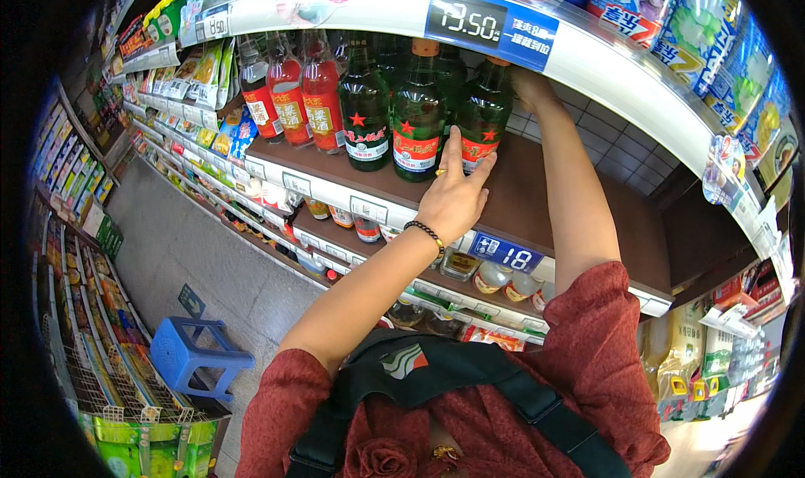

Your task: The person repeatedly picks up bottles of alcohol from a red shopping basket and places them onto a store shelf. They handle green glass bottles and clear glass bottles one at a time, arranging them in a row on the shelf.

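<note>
Several green glass liquor bottles with red stars stand upright on a brown shelf (528,188). My left hand (454,195) touches the front label of the rightmost green bottle (487,110), its fingers spread, the index finger pointing up between that bottle and the green bottle (417,119) beside it. Behind the rightmost bottle, at its right, my right hand (531,91) reaches into the shelf; its fingers are partly hidden by the shadow and the shelf edge above. Further left stand a dark-labelled green bottle (365,113) and clear bottles with red labels (322,100).
Overhead runs a white shelf edge (377,3) with price displays, and cans (682,31) stand above it. Lower shelves hold more bottles (490,277). A blue plastic stool (188,358) stands in the aisle at the left, beside a wire-basket rack (113,377).
</note>
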Tool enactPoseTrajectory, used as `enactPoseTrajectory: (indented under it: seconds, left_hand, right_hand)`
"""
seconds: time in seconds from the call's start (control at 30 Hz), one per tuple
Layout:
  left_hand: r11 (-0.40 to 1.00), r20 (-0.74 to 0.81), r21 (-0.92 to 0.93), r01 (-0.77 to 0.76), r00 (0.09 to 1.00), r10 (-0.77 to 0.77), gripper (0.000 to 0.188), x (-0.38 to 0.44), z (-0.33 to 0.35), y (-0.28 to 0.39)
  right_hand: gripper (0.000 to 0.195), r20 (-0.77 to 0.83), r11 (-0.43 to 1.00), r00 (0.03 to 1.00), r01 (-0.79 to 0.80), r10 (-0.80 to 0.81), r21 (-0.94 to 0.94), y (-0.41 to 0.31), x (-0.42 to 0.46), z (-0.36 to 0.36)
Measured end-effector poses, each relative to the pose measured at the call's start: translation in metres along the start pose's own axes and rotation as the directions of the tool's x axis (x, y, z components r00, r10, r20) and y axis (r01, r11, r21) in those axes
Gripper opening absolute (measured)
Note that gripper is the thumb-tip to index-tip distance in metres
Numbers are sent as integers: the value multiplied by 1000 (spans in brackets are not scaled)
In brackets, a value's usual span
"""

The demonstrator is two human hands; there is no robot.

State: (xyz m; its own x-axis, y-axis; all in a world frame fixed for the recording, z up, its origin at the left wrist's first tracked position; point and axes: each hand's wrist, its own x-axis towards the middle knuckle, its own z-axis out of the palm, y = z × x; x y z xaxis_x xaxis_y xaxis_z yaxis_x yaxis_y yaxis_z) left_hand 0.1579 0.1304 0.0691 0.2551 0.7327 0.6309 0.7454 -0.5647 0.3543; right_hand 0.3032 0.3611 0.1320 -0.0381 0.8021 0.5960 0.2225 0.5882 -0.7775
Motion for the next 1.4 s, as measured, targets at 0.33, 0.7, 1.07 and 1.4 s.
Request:
enactPoseTrajectory:
  seconds: [0.33,0.7,1.07,1.4]
  left_hand:
    - [991,58,-73,115,992,-111,54,8,6,0]
    - [985,-37,-150,81,995,-88,59,2,-3,0]
    - [368,229,-83,926,377,-897,37,-402,-61,-50]
    - [-168,552,236,957,-274,-788,26,-647,43,32]
  right_hand:
    - [47,167,995,983,-82,71,59,-1,7,-8]
    - [47,340,958,926,-230,161,173,17,30,-18]
    - [10,774,995,627,100,-87,30,-181,-284,30]
    - [18,884,929,-293,52,364,-366,42,-589,265]
